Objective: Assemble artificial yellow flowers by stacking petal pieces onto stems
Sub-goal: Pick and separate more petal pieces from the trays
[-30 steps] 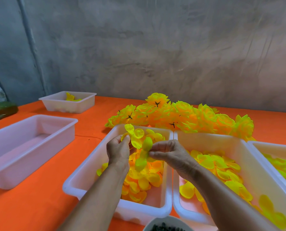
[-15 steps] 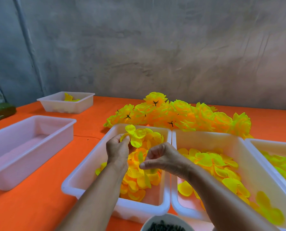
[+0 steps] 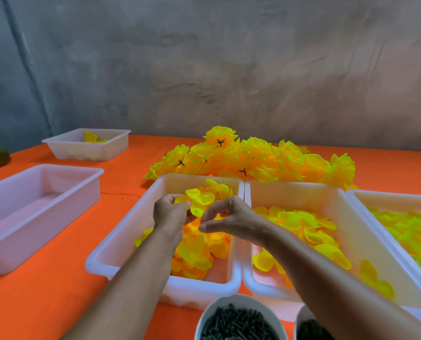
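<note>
Over the middle tray (image 3: pixel 121 244), left hand (image 3: pixel 171 213) pinching a petal cluster (image 3: pixel 198 201), right hand (image 3: pixel 229 218) curled, seemingly empty

A rough grey plaster wall (image 3: pixel 229 69), streaked and mottled, rose behind a table covered in a bright orange cloth (image 3: pixel 45 298). A darker, bluish vertical band (image 3: pixel 25 60) ran down the wall at far left. Soft, even light fell across the surface, casting only faint shadows on the cloth.
</note>
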A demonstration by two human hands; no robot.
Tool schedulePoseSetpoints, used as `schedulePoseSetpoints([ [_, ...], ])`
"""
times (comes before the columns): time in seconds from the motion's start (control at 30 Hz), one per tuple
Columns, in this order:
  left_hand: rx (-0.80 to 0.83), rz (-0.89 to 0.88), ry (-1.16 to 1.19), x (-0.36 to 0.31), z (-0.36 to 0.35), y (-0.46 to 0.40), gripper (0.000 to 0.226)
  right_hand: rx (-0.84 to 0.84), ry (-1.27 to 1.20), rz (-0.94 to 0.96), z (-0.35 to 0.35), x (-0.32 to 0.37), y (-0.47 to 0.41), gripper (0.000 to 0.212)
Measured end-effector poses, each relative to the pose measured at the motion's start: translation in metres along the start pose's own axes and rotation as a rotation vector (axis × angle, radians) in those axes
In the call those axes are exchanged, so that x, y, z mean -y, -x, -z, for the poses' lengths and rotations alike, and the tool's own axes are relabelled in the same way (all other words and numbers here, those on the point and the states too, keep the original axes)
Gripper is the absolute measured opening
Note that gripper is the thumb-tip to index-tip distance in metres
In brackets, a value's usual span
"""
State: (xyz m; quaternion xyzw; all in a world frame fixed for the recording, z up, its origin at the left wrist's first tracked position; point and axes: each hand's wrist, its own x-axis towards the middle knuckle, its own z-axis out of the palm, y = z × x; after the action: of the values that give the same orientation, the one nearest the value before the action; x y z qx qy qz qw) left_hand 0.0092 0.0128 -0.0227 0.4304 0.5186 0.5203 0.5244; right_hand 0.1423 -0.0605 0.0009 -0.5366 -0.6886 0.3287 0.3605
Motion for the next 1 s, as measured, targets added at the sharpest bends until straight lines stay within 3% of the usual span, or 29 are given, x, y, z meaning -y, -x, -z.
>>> schedulePoseSetpoints([
  [0.1, 0.050, 0.054, -0.071, 0.001, -0.001, 0.001, 0.034, -0.076, -0.061, -0.019, 0.018, 0.012, 0.004, 0.005],
  [0.27, 0.126, 0.032, -0.194, 0.000, -0.004, 0.010, 0.025, -0.329, -0.073, -0.074, 0.067, 0.008, 0.029, 0.004],
  [0.43, 0.111, -0.138, -0.579, -0.002, -0.004, 0.017, 0.047, -0.513, -0.053, -0.281, 0.095, -0.029, 0.069, 0.010],
  [0.53, 0.105, -0.215, -0.645, -0.003, -0.005, 0.019, 0.050, -0.593, -0.117, -0.346, 0.101, -0.044, 0.080, 0.010],
  [0.67, 0.074, -0.302, -0.668, -0.005, -0.007, 0.025, 0.049, -0.676, -0.007, -0.354, 0.100, -0.059, 0.088, 0.016],
  [0.8, 0.084, -0.407, -0.670, -0.012, -0.015, 0.035, 0.044, -0.637, 0.158, -0.345, 0.096, -0.065, 0.092, 0.007],
  [1.0, 0.132, -0.498, -0.599, -0.033, -0.036, 0.046, 0.034, -0.331, 0.232, -0.301, 0.085, -0.052, 0.090, 0.026],
])
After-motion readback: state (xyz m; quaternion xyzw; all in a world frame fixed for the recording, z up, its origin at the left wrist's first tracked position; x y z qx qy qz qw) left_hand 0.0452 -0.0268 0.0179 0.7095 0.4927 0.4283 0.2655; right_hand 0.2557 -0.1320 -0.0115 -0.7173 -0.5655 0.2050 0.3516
